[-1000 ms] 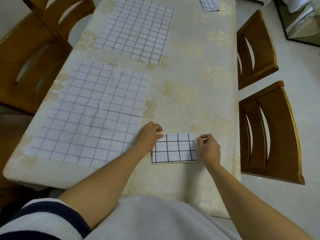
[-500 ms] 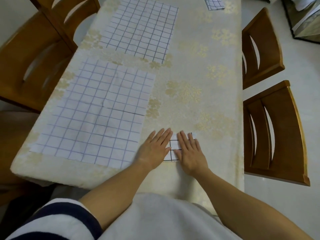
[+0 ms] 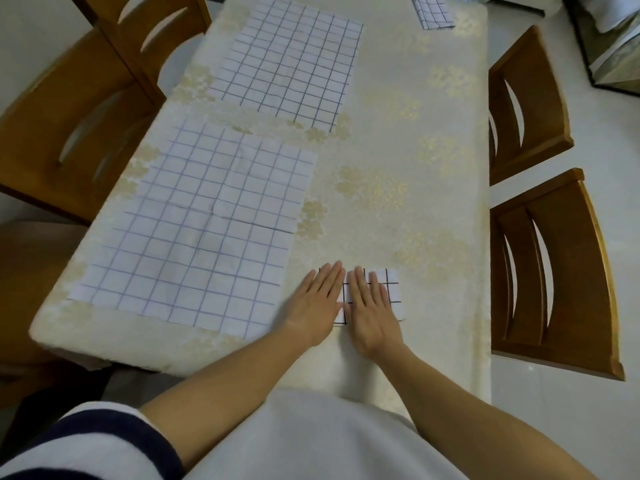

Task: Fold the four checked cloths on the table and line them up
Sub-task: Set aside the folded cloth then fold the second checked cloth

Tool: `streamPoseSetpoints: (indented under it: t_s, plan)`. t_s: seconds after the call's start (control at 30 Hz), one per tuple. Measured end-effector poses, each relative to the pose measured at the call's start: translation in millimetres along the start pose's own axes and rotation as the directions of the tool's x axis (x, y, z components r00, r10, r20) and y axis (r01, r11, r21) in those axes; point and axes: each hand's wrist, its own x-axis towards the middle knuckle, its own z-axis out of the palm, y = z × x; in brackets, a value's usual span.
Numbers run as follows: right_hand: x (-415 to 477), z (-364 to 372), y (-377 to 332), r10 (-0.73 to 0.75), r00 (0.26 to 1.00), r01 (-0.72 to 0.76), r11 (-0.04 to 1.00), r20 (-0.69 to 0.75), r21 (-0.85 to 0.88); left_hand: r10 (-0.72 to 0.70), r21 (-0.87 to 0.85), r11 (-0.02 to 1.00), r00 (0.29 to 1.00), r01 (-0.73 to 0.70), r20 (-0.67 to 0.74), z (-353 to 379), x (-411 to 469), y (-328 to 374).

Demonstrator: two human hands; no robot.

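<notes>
A small folded checked cloth lies near the table's front edge, mostly hidden under my hands. My left hand lies flat on its left part, fingers straight. Right beside it, my right hand presses flat on the cloth's middle. Two large checked cloths are spread flat on the left of the table: one near me, one farther back. Another small folded checked cloth sits at the far right corner.
The table wears a cream cloth with gold flowers. Two wooden chairs stand along its right side and two more along its left. My white-clad torso is against the front edge.
A second ago my hands held the folded cloth's two ends with curled fingers. They have since moved together onto it and flattened out, pressing it down.
</notes>
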Motion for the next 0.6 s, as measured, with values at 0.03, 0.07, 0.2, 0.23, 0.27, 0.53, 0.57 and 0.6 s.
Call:
streamPoseSetpoints:
  t_s: [0.03, 0.07, 0.2, 0.23, 0.27, 0.53, 0.57, 0.6]
  plan:
    - [-0.7, 2.3, 4.8, -0.006, 1.0, 0.006, 1.0, -0.005, -0.022, -0.005, -0.005, 1.0, 1.0, 0.005, 0.01, 2.6, -2.4, -2.1]
    - [-2.8, 2.1, 14.2, -0.004, 1.0, 0.004, 0.999, -0.01, -0.052, -0.013, -0.002, 1.0, 1.0, 0.013, 0.014, 3.9, -4.8, -6.3]
    - [-22.1, -5.1, 69.5, 0.108, 0.994, -0.107, 0.989, -0.001, -0.104, -0.043, 0.015, 0.999, 0.996, 0.042, 0.077, 6.1, -16.5, -22.2]
    - [-24.3, -6.9, 78.5, 0.128, 0.992, -0.127, 0.986, 0.009, -0.113, -0.046, 0.026, 0.999, 0.995, 0.044, 0.086, 5.8, -17.9, -24.3]
    - [-24.7, -9.1, 83.3, 0.137, 0.99, -0.132, 0.983, 0.028, -0.128, -0.045, 0.031, 0.999, 0.995, 0.042, 0.094, 5.0, -18.5, -25.7]
    - [-8.9, -19.3, 21.7, 0.117, 0.989, -0.123, 0.991, -0.09, -0.062, 0.026, -0.04, 0.999, 0.998, -0.023, 0.063, -21.2, -6.9, -14.7]
    - [-3.3, -16.4, 9.8, 0.054, 0.996, -0.057, 0.998, -0.072, -0.031, 0.049, -0.034, 0.998, 0.998, -0.048, 0.049, -24.1, -3.4, -7.2]
    - [2.4, -12.6, 0.2, 0.009, 0.999, -0.009, 1.0, -0.053, -0.003, 0.061, -0.029, 0.998, 0.996, -0.059, 0.066, -24.2, -0.7, -0.9]
